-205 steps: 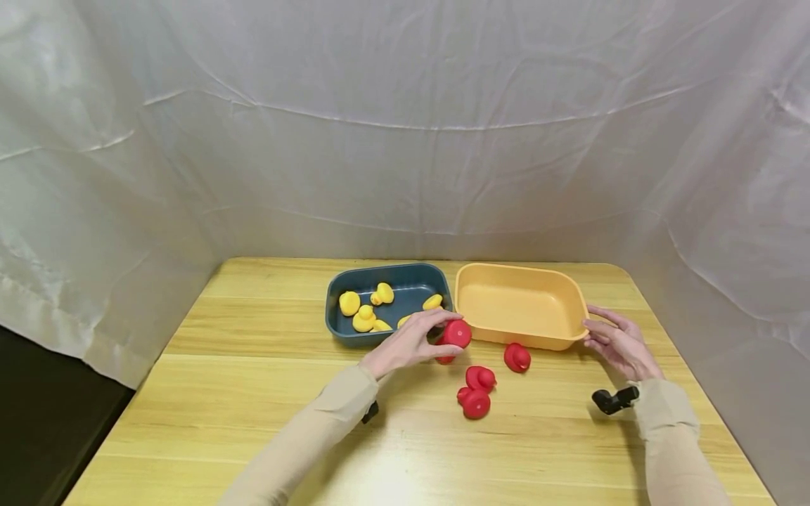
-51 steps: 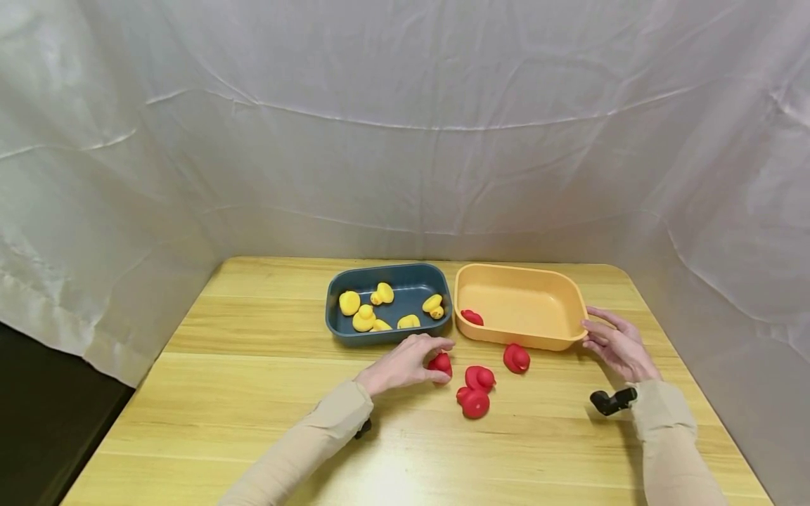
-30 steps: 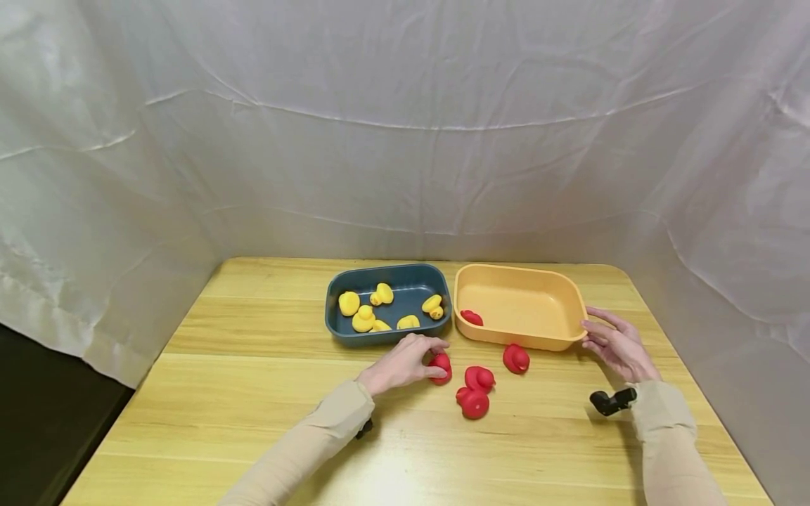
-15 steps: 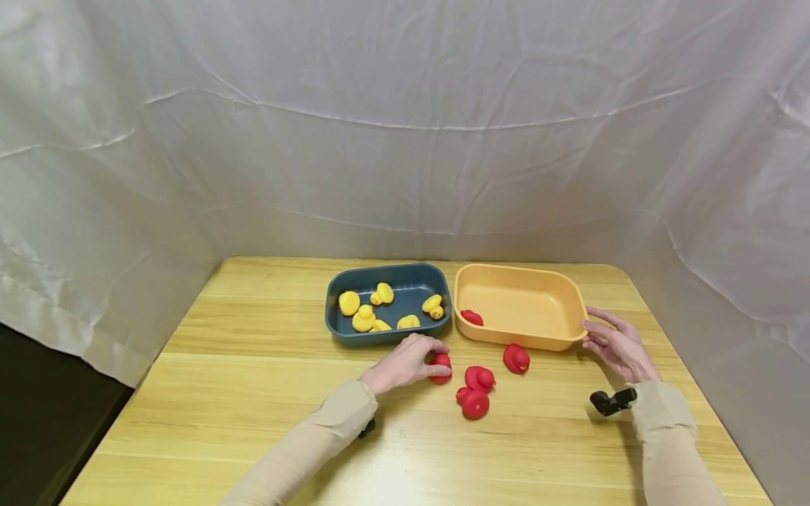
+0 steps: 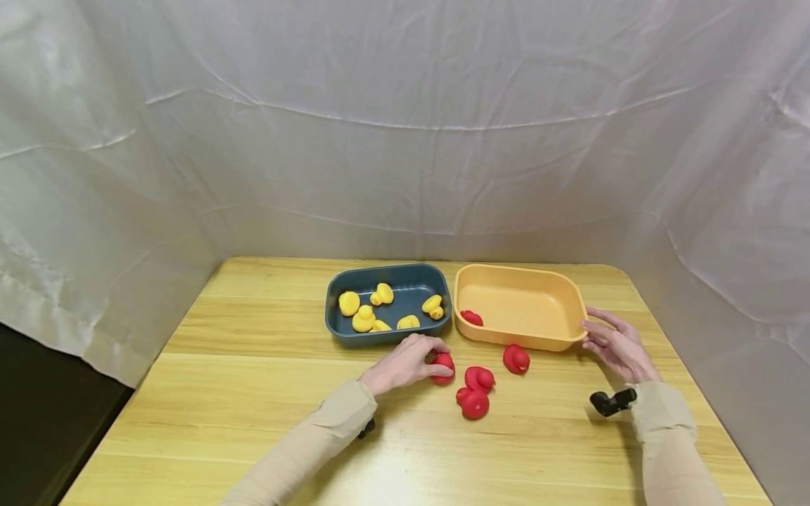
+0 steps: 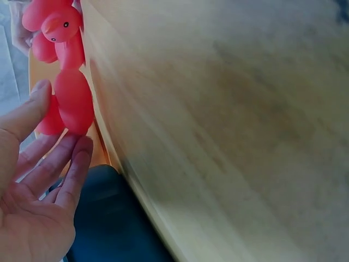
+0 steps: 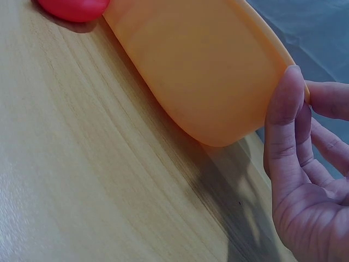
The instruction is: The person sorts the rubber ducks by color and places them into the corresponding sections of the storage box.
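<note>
My left hand (image 5: 405, 362) pinches a red rubber duck (image 5: 444, 370) between thumb and fingers, low over the table in front of the blue tub. In the left wrist view this duck (image 6: 74, 101) sits at the fingertips, with more red ducks (image 6: 54, 24) beyond it. My right hand (image 5: 620, 344) pinches the rim of the orange tub (image 5: 522, 337) at its right end; the right wrist view shows thumb and finger on either side of that rim (image 7: 308, 93). One red duck (image 5: 471, 318) lies inside the orange tub at its front left corner.
The dark blue tub (image 5: 386, 337), left of the orange one, holds several yellow ducks (image 5: 363, 320). On the table in front stand two red ducks (image 5: 479, 379) close together and another red duck (image 5: 517, 359) by the orange tub. Grey cloth (image 5: 405, 176) hangs behind.
My left hand has let go of an earlier red duck, now in the orange tub, and has closed on another, shifting it slightly right. My right hand has stayed at the tub's rim.
</note>
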`<control>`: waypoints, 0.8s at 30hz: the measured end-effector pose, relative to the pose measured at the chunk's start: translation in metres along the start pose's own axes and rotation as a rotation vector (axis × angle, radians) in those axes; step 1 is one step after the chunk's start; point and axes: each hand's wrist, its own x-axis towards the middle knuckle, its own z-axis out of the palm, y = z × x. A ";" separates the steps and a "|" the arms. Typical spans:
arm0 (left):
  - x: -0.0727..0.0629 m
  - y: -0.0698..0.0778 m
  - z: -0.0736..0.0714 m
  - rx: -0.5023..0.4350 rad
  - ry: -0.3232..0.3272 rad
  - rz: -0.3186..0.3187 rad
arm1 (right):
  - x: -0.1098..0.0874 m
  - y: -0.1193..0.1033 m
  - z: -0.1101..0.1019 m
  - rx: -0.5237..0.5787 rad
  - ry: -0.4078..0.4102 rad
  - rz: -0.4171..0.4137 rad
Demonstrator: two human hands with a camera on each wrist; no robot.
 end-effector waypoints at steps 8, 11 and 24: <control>-0.002 0.004 -0.004 -0.101 0.074 -0.002 | -0.001 0.000 0.000 0.008 -0.004 0.000; -0.002 0.006 -0.007 -0.122 0.101 0.005 | -0.001 0.000 -0.001 0.012 -0.001 -0.001; 0.001 0.013 -0.008 -0.356 0.193 -0.034 | -0.002 -0.001 0.001 -0.009 0.014 0.003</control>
